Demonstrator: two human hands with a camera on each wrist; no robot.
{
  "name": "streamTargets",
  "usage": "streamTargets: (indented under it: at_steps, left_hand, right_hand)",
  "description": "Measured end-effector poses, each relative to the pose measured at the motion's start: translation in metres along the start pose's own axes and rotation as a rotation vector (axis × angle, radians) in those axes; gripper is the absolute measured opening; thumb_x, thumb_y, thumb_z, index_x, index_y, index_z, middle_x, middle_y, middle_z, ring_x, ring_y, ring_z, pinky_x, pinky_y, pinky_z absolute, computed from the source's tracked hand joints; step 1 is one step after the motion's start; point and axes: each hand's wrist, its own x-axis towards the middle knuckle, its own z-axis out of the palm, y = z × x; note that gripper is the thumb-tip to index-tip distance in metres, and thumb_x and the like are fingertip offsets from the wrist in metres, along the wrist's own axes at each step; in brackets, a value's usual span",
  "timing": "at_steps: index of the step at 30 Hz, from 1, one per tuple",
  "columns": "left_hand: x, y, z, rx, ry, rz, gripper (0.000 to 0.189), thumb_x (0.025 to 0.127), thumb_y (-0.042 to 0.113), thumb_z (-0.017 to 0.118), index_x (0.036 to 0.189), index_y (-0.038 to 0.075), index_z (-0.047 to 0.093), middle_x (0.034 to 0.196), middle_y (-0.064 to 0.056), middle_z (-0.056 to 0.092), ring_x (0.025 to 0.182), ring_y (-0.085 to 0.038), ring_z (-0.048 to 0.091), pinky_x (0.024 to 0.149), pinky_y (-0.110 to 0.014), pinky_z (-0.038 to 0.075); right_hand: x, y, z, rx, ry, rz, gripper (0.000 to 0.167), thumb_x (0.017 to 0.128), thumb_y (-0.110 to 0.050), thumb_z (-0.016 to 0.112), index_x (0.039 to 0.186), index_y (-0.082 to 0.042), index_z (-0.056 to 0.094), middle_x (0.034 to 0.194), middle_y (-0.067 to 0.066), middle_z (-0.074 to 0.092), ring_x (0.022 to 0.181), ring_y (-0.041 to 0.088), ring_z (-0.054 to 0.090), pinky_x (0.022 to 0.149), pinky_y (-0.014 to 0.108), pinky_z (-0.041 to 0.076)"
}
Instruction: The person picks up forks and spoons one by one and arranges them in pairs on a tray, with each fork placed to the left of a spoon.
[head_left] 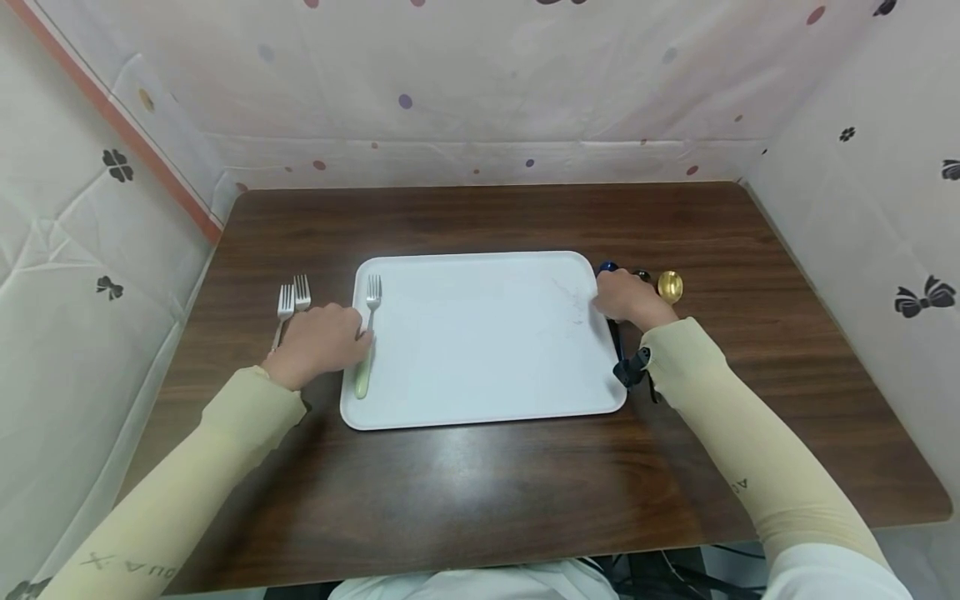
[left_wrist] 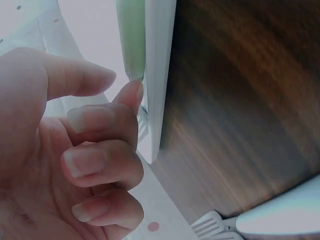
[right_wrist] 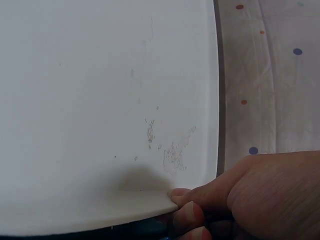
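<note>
A white rectangular tray (head_left: pixel 480 333) lies on the table. Along its left side rests a fork (head_left: pixel 363 377) with a pale green handle. My left hand (head_left: pixel 321 340) is over the tray's left edge beside this fork, the index fingertip right at the handle's neck. In the left wrist view its thumb (left_wrist: pixel 82 77) is apart from the handle, and the other fingers bend loosely around nothing. My right hand (head_left: pixel 630 298) holds the tray's right rim, thumb (right_wrist: pixel 180 195) on top and fingers curled below the edge.
Two more forks (head_left: pixel 286 304) lie left of the tray, partly behind my left hand. Right of it, a gold spoon (head_left: pixel 670 287), a dark blue rounded end (head_left: pixel 607 267) and a black one (head_left: pixel 642 274) show around my right hand. Fabric walls enclose the wooden table (head_left: pixel 480 500).
</note>
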Motion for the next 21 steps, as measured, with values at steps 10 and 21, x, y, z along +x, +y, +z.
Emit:
streamTargets:
  at_steps: [10,21]
  left_hand:
    - [0.003,-0.015,-0.003,-0.001,-0.029,-0.043,0.033,0.098,0.024,0.051,0.070,0.008,0.056,0.061,-0.006,0.049,0.056,-0.022,0.047,0.050,-0.037,0.036]
    - [0.008,-0.021,0.004,0.000,-0.134,-0.043,0.033,0.100,0.023,0.047,0.073,0.007,0.057,0.062,-0.006,0.048,0.057,-0.021,0.045,0.052,-0.036,0.036]
  right_hand:
    - [0.000,-0.001,0.000,-0.014,0.004,0.007,0.019,0.101,-0.007,0.045,0.096,0.006,0.058,0.068,0.008,0.049,0.054,0.018,0.047,0.053,0.030,0.037]
    - [0.002,-0.001,0.001,-0.030,0.003,0.018,0.021,0.102,-0.009,0.046,0.102,0.008,0.059,0.069,0.009,0.049,0.055,0.018,0.048,0.053,0.029,0.038]
